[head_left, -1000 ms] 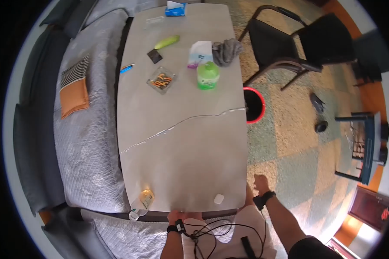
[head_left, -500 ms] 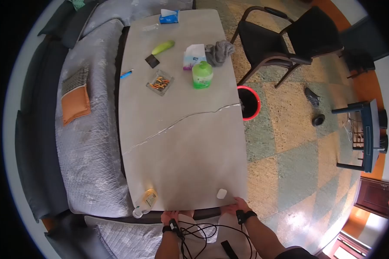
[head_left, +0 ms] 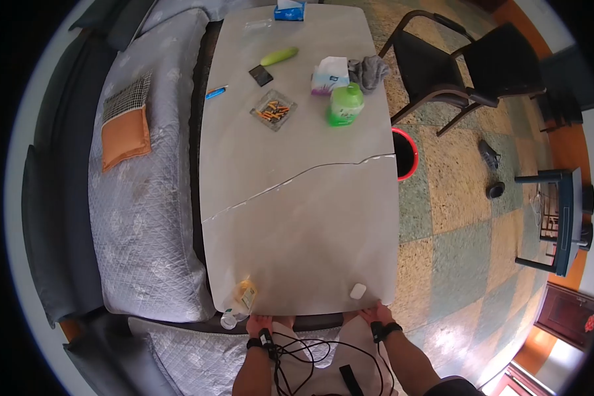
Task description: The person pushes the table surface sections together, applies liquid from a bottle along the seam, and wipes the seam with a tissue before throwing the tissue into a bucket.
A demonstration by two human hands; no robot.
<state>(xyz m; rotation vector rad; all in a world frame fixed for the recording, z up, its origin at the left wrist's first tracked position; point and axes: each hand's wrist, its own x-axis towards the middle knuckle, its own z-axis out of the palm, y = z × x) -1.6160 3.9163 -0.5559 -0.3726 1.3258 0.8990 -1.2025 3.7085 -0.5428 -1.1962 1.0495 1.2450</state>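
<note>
My left hand (head_left: 259,324) rests at the near edge of the table (head_left: 297,244), fingers loosely apart and holding nothing. Just left of it, a clear bottle with yellow liquid (head_left: 245,295) lies tilted across the table corner. At the right of the same edge sits my right hand (head_left: 376,313), open, its fingers stretched on the tabletop. Close beyond it is a small white rounded case (head_left: 358,291), untouched. Both wrists wear dark bands with black cables (head_left: 303,348) running over my lap.
Further up the table are a glass ashtray with cigarette butts (head_left: 274,110), a green pump bottle (head_left: 345,105), tissues (head_left: 330,76), a grey cloth (head_left: 368,72), a green cucumber-like vegetable (head_left: 280,56) and a blue pen (head_left: 216,92). A red-rimmed bin (head_left: 414,155) and chair (head_left: 435,72) stand right.
The camera has turned slightly, so the table and its objects sit further right and a little higher in view. My hands stay at the table edge.
</note>
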